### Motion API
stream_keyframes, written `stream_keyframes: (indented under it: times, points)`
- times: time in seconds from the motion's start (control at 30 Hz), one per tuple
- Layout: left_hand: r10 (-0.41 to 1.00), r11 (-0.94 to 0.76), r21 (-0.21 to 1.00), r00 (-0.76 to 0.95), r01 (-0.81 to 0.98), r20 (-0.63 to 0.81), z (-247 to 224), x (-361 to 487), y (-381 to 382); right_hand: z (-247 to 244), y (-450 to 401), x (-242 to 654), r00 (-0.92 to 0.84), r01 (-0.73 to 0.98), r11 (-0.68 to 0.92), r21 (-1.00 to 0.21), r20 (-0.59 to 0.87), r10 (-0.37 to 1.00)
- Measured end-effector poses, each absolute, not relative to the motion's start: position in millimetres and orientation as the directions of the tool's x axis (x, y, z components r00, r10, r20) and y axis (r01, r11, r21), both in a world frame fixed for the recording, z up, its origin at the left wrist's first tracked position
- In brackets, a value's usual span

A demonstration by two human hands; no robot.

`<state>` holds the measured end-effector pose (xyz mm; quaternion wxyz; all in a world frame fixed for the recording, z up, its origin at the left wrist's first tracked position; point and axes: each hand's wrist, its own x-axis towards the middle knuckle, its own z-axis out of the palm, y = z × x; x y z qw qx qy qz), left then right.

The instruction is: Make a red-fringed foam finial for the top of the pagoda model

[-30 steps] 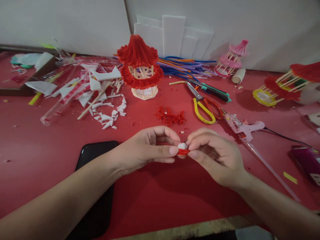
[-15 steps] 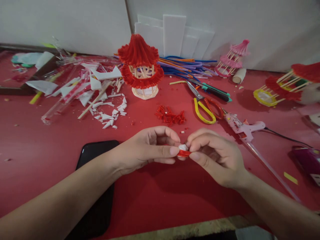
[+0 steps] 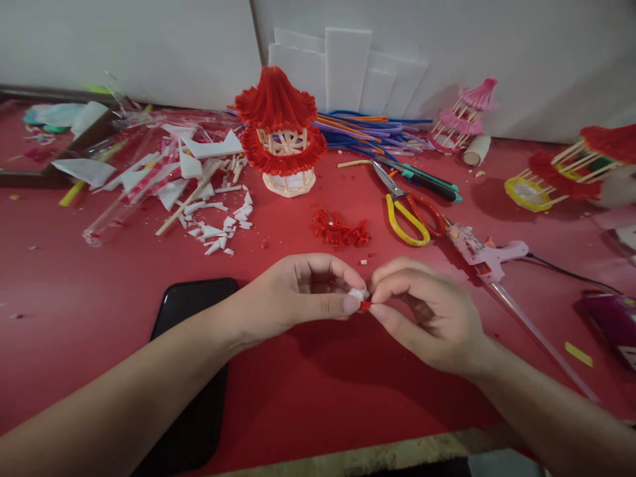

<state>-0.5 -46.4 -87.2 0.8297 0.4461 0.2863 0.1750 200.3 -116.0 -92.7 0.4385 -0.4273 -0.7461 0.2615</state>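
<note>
Left grip [image 3: 303, 291]: I pinch small white piece [image 3: 358, 293]
Right grip [image 3: 432, 315]: I pinch red strip [image 3: 365, 305]
Beyond both grips: red scraps [image 3: 340, 230]

Two bare forearms show: the left forearm [image 3: 134, 377] broadens toward the lower left corner, the right forearm [image 3: 551, 397] toward the lower right. The left hand [image 3: 293, 291] and right hand [image 3: 437, 311] are bare too, with slim fingers, narrow wrists and smooth backs. The left thumbnail [image 3: 352, 303] is short and rounded — faint creases cross the thumb's knuckle. The forearms' surface looks smooth and plain; their upper ends run out of frame.
</note>
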Motion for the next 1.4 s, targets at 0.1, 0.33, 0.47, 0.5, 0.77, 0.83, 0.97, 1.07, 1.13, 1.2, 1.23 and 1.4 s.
stream_keyframes:
  times: [0.1,0.33,0.47,0.5,0.77,0.83,0.97,1.07,1.13,1.2,1.23,1.4]
  points:
    - [0.562,0.537,0.842,0.768,-0.056,-0.308,-88.1,1.0,-46.6,-90.5,-116.2,200.0,-0.244,0.417,0.492,-0.764,0.427,0.871]
    - [0.607,0.510,0.848,0.759,-0.146,-0.234,-89.0,0.6,-49.0,-93.0,-117.4,201.0,-0.203,0.285,0.349,-0.893,0.299,0.932]
    - [0.616,0.481,0.863,0.760,-0.157,-0.205,-88.3,0.4,-50.4,-93.5,-117.0,200.1,-0.179,0.208,0.270,-0.940,0.234,0.955]
    - [0.620,0.470,0.868,0.759,-0.159,-0.197,-88.1,0.6,-50.6,-93.3,-116.7,199.9,-0.175,0.193,0.255,-0.947,0.223,0.959]
    - [0.629,0.443,0.887,0.750,-0.131,-0.203,-86.6,-0.4,-50.6,-96.8,-111.3,202.2,-0.158,0.023,0.168,-0.986,0.162,0.974]
    - [0.595,0.475,0.871,0.775,-0.124,-0.214,-86.5,-1.6,-50.5,-98.3,-110.5,204.4,-0.181,-0.017,0.160,-0.987,0.160,0.970]
    - [0.479,0.587,0.806,0.832,-0.069,-0.278,-87.9,-4.1,-49.8,-99.4,-110.6,208.8,-0.295,0.003,0.216,-0.976,0.205,0.933]
    - [0.412,0.648,0.761,0.852,-0.023,-0.324,-88.9,-4.9,-49.1,-98.9,-111.0,209.7,-0.346,0.018,0.252,-0.968,0.230,0.910]
    - [0.374,0.673,0.739,0.861,0.003,-0.344,-89.2,-5.0,-48.6,-98.0,-110.8,209.1,-0.361,0.021,0.275,-0.961,0.249,0.898]
    - [0.343,0.694,0.719,0.867,0.025,-0.361,-89.4,-4.9,-48.2,-97.1,-110.5,208.4,-0.374,0.032,0.312,-0.950,0.278,0.885]
    - [0.324,0.706,0.707,0.871,0.037,-0.369,-89.6,-4.8,-48.0,-96.7,-110.5,208.0,-0.380,0.041,0.337,-0.941,0.297,0.876]
    - [0.245,0.740,0.667,0.888,0.088,-0.389,-90.9,-5.2,-47.3,-97.4,-112.7,207.5,-0.402,0.073,0.449,-0.890,0.386,0.830]
